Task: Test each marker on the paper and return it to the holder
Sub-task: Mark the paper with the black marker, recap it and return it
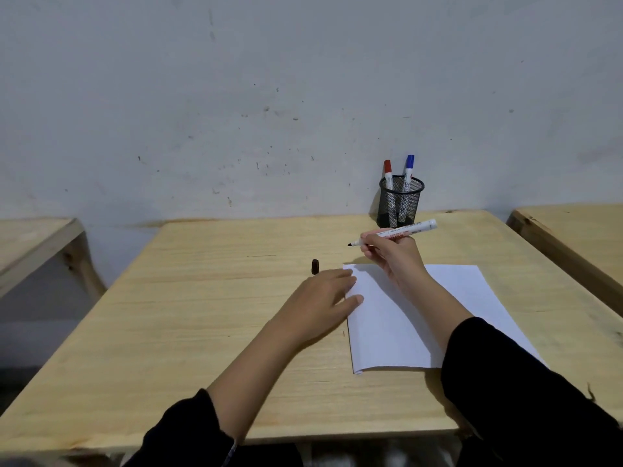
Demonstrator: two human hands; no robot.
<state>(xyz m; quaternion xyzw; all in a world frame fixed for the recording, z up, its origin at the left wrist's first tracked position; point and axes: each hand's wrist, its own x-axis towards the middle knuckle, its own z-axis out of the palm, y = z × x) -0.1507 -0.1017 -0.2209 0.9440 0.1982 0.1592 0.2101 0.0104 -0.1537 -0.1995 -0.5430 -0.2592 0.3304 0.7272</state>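
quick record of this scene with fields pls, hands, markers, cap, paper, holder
right hand: holds uncapped black marker above the paper, tip pointing left
left hand: flat, fingers on paper's left edge
paper: white, blank, on the table
cap: on table, left of paper
holder: black mesh, holds red marker and blue marker, both capped

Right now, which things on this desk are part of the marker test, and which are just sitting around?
Part of the job:
uncapped black marker in the right hand
black cap
paper under the left hand
mesh holder
red marker
blue marker

Lying about:
side tables
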